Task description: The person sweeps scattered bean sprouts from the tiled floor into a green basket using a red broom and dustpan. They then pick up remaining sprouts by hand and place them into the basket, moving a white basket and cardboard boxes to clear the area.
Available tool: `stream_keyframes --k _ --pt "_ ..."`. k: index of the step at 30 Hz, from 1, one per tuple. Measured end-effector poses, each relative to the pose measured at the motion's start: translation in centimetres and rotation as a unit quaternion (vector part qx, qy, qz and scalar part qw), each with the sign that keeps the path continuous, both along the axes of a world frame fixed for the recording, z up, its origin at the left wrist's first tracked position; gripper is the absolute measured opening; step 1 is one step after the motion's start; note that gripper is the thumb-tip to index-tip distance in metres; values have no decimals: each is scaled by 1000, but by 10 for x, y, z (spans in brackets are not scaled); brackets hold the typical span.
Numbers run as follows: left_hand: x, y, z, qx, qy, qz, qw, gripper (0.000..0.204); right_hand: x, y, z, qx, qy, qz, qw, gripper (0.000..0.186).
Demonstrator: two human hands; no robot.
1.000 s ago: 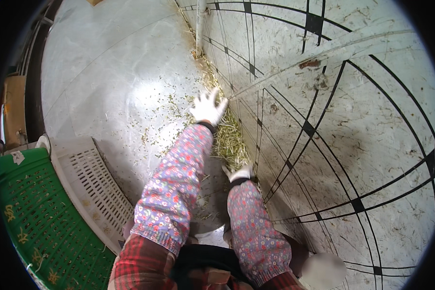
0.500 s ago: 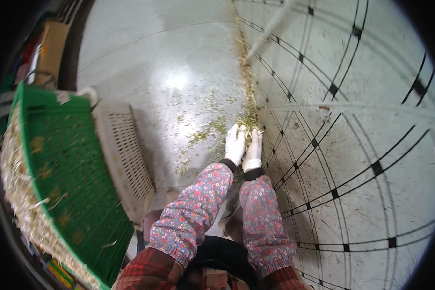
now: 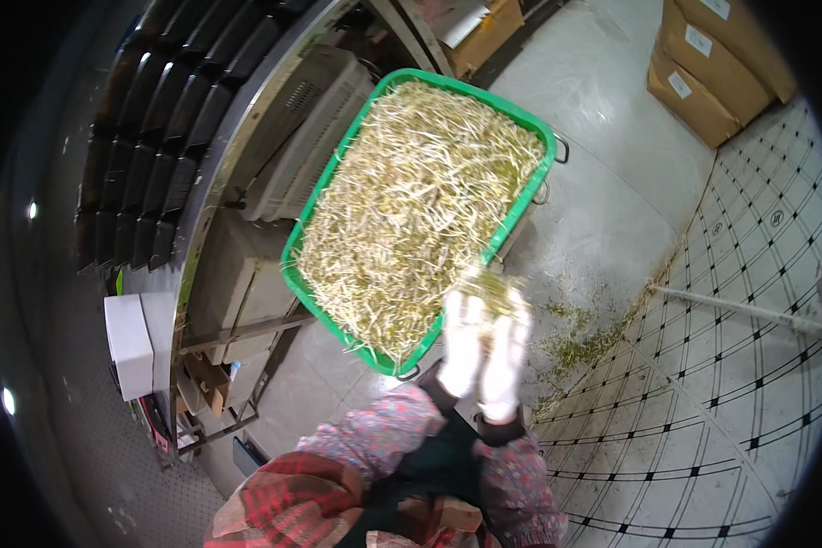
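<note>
My left hand (image 3: 464, 340) and my right hand (image 3: 502, 352), in white gloves and blurred by motion, are cupped side by side around a clump of loose greenish sprout bits (image 3: 489, 292). They are at the lower right rim of a green plastic basket (image 3: 545, 151), which is heaped with pale, thin sprouts (image 3: 411, 201). Floral sleeve covers reach up to my wrists. More green bits (image 3: 575, 340) lie scattered on the floor to the right of my hands, along the foot of the tiled wall.
Metal shelving (image 3: 196, 274) with pale crates (image 3: 310, 110) and a white box (image 3: 128, 342) stands on the left, black stacked trays (image 3: 146, 155) above. Cartons (image 3: 703, 64) are at the top right. The patterned tile wall (image 3: 712, 402), crossed by a pale pipe (image 3: 740, 309), runs along the right.
My hands have risen from the floor beside the wall to the basket's rim with a clump between them. My view has swung left, so the sprout-filled basket is now central.
</note>
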State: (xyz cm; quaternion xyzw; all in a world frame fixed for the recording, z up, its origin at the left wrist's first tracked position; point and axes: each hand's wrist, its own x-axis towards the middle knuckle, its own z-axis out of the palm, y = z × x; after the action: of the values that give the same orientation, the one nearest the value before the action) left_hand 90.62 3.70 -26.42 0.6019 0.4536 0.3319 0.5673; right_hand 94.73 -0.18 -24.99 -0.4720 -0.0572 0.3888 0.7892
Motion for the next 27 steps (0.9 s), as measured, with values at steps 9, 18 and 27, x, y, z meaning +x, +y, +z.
stream_keyframes --k 9,18,27 --pt "-164 149 13 99 366 21 925 53 -46 77 -2 -164 -129 175 962 59" --pt "-131 109 59 8 38 53 998 46 -43 -145 -97 -451 -68 -58 888 33" --pt "-30 15 27 1 195 -321 927 38 -24 -259 -126 -381 139 -263 875 49"
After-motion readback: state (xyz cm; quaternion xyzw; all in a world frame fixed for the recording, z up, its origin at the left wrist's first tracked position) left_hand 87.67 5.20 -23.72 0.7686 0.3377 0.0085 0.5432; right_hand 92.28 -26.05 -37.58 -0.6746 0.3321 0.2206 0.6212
